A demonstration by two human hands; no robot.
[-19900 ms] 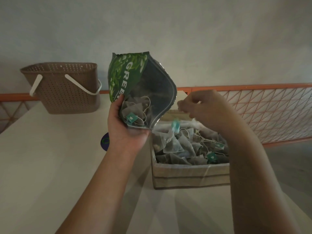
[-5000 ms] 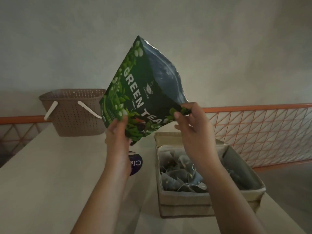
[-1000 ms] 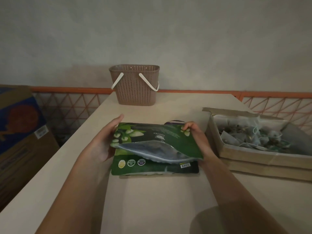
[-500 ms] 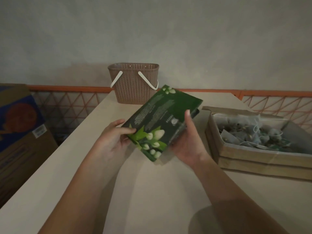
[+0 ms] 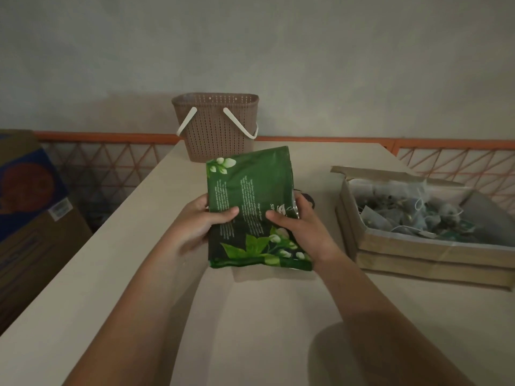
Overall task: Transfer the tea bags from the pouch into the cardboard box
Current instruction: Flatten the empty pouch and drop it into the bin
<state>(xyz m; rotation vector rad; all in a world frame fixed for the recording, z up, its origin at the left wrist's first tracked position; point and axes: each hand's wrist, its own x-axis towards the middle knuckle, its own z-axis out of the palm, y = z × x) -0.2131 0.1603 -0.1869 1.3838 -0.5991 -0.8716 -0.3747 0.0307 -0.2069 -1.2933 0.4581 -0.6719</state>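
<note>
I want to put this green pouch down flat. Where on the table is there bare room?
Bare table lies in front of the pouch, between the forearms, and left of the left hand up to the basket. The right side is crowded by the cardboard box of tea bags.

I see two bare forearms reaching in from the bottom of my view, with no sleeves, cuffs or gloves on any part that shows. My left hand (image 5: 199, 224) and right hand (image 5: 302, 227) carry no rings, watch or bands that I can make out. The fingernails look short and plain in the dim light.
</note>
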